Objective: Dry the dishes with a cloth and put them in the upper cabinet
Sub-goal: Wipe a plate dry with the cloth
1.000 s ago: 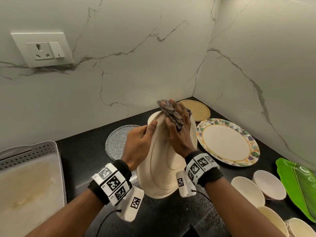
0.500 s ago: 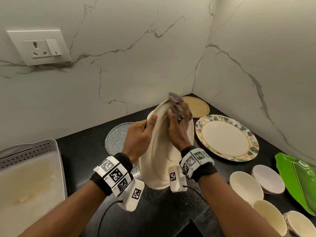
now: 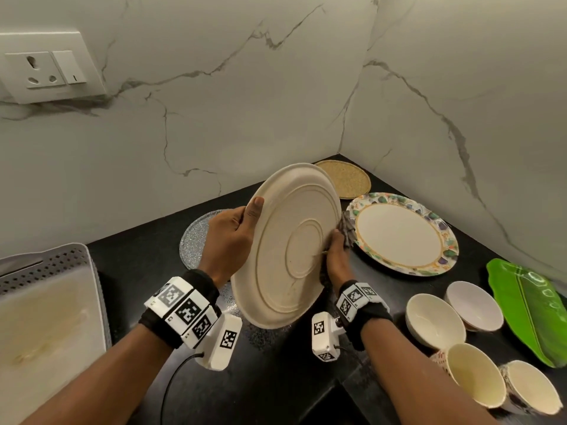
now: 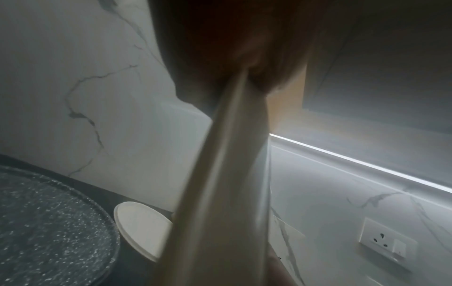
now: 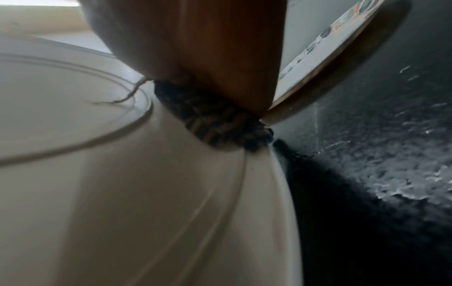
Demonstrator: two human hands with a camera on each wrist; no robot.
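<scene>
Cream plate [image 3: 288,250] held up off the bench [image 3: 276,378], tilted on edge, ringed underside toward the head camera. Lower rim hangs just above the dark surface, clear of it.

Left hand [image 3: 228,240] grips the plate's left rim: thumb over the near face, fingers curled behind. Right hand [image 3: 336,259] at the right rim, pinching a dark patterned cloth [image 3: 346,230] against the plate edge; the right wrist view shows the cloth [image 5: 212,123] wadded between fingers and rim, a loose thread trailing across the plate.

Step in hand, as judged: drying this plate, working the rim. Front face hidden, so how dry it is cannot be told.

Next move likely calls for turning the plate through the left grip so the cloth covers the remaining rim, then freeing a hand to lift it to the upper cabinet, which is out of the head view.

Around: floral-rimmed plate [image 3: 402,234] flat just right of the cloth; woven mat [image 3: 346,179] in the corner; glittery round plate [image 3: 196,240] behind the left hand; four bowls [image 3: 435,320] and a green leaf dish [image 3: 527,311] at right; perforated grey tray [image 3: 46,317] at left.
</scene>
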